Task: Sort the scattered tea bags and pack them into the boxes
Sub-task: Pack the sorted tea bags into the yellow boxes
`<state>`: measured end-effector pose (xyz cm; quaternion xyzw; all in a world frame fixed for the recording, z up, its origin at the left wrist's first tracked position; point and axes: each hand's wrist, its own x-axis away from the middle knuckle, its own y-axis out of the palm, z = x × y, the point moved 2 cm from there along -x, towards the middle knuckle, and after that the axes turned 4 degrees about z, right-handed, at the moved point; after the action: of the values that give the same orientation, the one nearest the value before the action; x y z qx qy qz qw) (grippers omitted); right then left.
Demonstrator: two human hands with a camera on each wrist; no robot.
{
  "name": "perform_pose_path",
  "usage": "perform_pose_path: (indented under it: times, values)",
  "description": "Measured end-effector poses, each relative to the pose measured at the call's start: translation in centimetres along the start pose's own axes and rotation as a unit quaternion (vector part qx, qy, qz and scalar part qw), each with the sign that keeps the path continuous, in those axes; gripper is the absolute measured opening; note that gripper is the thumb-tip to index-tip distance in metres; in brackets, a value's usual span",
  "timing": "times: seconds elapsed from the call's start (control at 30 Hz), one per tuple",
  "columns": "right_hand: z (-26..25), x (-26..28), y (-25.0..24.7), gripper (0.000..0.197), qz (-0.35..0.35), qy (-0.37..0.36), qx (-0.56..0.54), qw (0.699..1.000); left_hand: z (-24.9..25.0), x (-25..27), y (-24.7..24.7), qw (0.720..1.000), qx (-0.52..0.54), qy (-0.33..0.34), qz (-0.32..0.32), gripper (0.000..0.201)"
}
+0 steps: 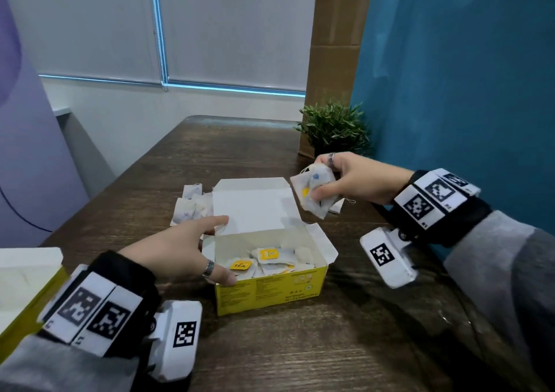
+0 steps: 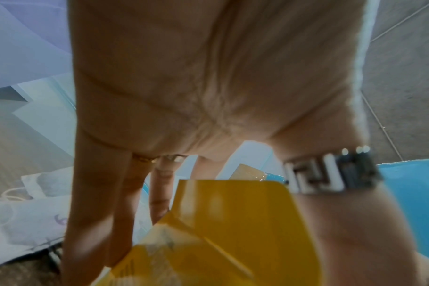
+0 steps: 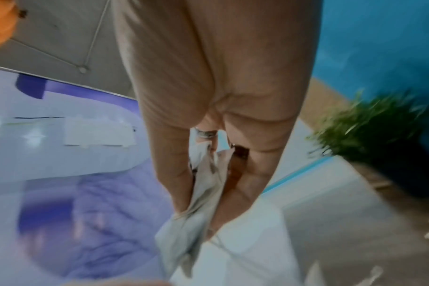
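Right hand (image 1: 360, 178) pinches tea bags (image 1: 304, 186), seemingly limp and featherlight, mid-body at 1 o'clock of yellow box (image 1: 270, 289); left hand (image 1: 180, 247) clasps its 9 o'clock wall.

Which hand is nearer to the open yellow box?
Left. The left hand holds the yellow box by its left end; the right hand holds tea bags beyond its far right corner.

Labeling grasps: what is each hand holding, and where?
Right hand grips a bunch of tea bags around its middle. Left hand holds the yellow box by its left end, between thumb and fingers.
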<state>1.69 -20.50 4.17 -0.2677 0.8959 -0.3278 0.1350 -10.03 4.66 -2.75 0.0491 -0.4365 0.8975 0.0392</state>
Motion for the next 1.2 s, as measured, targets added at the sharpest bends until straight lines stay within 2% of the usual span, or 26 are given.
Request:
perform_pose_path:
  times: [0.13,0.2,0.33,0.47,0.57,0.63,0.73,0.87,0.97,1.07,1.2]
  values:
    - [-2.5,-0.2,6.2,0.019,-0.133,-0.018,-0.002,0.991,0.1,0.2,0.0,1.000,0.006,0.000,-0.004,0.140]
    - [-2.5,-0.7,8.5,0.020,-0.168,-0.005,0.022,0.986,0.1,0.2,0.0,1.000,0.014,-0.005,-0.002,0.132]
    - [-2.2,-1.7,9.0,0.028,-0.140,-0.011,0.135,0.981,0.4,0.2,0.1,1.000,0.027,-0.009,0.009,0.111]
    - [-1.9,-1.2,6.8,0.027,-0.149,0.062,0.033,0.986,0.8,0.3,0.2,1.000,0.023,-0.007,0.009,0.108]
    - [-1.2,-0.6,6.1,0.017,-0.170,0.067,0.143,0.973,0.8,0.4,0.3,1.000,0.027,-0.007,0.009,0.108]
    - [-0.9,-0.6,5.8,0.014,-0.152,0.030,0.210,0.965,0.8,0.4,0.2,1.000,0.028,-0.008,0.010,0.107]
    - [-0.5,-1.0,4.1,0.016,-0.085,0.004,0.219,0.972,0.7,0.4,0.2,1.000,0.027,-0.010,0.007,0.109]
    - [2.3,-2.7,-0.4,0.012,0.040,0.073,0.135,0.987,0.6,0.4,0.2,0.999,0.043,-0.016,0.006,0.110]
    - [6.9,-4.6,-2.8,0.009,0.099,0.157,0.130,0.974,0.7,0.4,0.2,0.999,0.045,-0.013,0.001,0.109]
    - [11.0,-6.7,-3.0,0.030,0.058,0.218,0.263,0.938,0.7,0.4,0.1,0.999,0.044,-0.011,-0.001,0.109]
    - [13.2,-9.2,-1.4,0.046,0.027,0.224,0.358,0.906,0.7,0.3,0.1,0.999,0.042,-0.012,-0.001,0.110]
